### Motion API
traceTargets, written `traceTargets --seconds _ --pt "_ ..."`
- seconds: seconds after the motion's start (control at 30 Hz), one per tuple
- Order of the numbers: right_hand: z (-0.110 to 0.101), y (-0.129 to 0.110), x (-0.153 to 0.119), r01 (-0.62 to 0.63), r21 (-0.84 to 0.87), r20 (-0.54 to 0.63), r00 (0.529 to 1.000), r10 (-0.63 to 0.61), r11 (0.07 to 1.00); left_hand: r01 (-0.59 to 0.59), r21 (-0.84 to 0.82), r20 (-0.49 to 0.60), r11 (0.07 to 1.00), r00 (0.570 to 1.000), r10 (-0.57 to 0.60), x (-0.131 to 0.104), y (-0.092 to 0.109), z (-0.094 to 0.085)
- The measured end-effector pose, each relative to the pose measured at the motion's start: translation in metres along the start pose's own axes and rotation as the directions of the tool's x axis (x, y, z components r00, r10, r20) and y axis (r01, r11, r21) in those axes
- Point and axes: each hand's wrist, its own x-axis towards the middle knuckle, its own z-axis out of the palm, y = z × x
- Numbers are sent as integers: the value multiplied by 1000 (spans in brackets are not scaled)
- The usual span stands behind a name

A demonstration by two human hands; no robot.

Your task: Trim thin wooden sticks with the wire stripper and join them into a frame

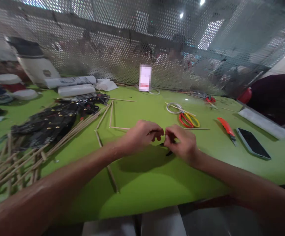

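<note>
Over the middle of the green table, my left hand (pixel 142 137) is curled, its thumb and fingers pressed around something dark and thin that I cannot make out. Close on its right, my right hand (pixel 180 141) pinches with thumb and forefinger; what lies between the fingertips is too small to name. Small dark pieces (pixel 169 153) show just below the right fingertips. Beyond and left of my left hand, thin wooden sticks (pixel 111 114) are joined end to end in an angled outline, and one jointed stick (pixel 113 178) runs toward the front edge under my left forearm.
A stick bundle (pixel 76 132) and black parts (pixel 51 121) cover the left side of the green table (pixel 137 200). Scissors (pixel 189 119), a wire coil (pixel 174 108), an orange cutter (pixel 226 127) and a phone (pixel 253 144) lie right. A person (pixel 275 95) is at far right.
</note>
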Motion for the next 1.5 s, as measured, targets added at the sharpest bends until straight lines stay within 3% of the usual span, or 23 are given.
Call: traceTargets --seconds 0.07,0.13,0.27,0.37,0.4,0.43,0.5,0.53,0.6,0.73,0.77,0.83,0.9,0.97,1.1,1.2,1.4,1.47,1.5 --pt "-1 9 0 140 -15 52 989 -139 990 45 -32 51 998 998 -43 0 -1 -1" --pt "1 13 0 131 29 66 989 -132 991 84 -69 71 994 994 -79 0 -3 -1" --pt "9 5 1 -96 102 -17 995 98 990 87 -95 20 992 996 -86 0 -9 -1" --pt "13 -10 4 -261 200 11 965 264 945 53 -84 -38 995 998 -57 -1 -12 1" --pt "14 -15 6 -382 287 59 922 382 879 34 -68 -56 997 998 -38 -1 -13 1" --pt "14 -19 9 -517 380 127 851 510 768 16 -42 -70 999 997 -19 -1 -13 2" --pt "14 -24 15 -720 503 281 659 697 478 -15 20 -94 1000 995 16 -2 -12 4" --pt "14 -26 17 -765 526 333 587 738 371 -26 49 -105 998 994 31 -2 -12 5" --pt "14 -26 22 -783 533 360 553 752 320 -48 98 -124 994 990 60 -2 -12 6" --pt "15 -25 21 -764 529 330 586 740 369 -87 112 -146 990 984 103 -2 -10 5" --pt "15 -23 19 -741 516 294 624 724 429 -88 105 -146 991 984 103 -1 -8 4" --pt "16 -19 13 -620 438 165 767 620 651 -79 94 -135 992 987 91 0 -7 3" --pt "16 -11 7 -406 286 30 909 416 868 -62 84 -115 995 991 71 0 -6 2" --pt "15 -1 3 -237 169 -25 969 245 957 -56 62 -93 996 994 62 0 -8 2" --pt "10 17 1 -41 119 16 999 40 992 -4 -26 -35 1000 999 3 1 -11 1" --pt "9 19 4 15 114 12 1000 -16 993 52 -91 1 994 999 -52 2 -9 -3" --pt "17 -1 12 -163 178 -55 983 175 971 67 -144 -51 987 996 -75 4 -6 -10" --pt "18 -10 16 -280 261 -22 955 296 924 60 -146 -78 988 994 -72 4 -9 -10" --pt "17 -14 18 -382 337 25 917 398 860 47 -131 -95 990 994 -59 3 -10 -9"
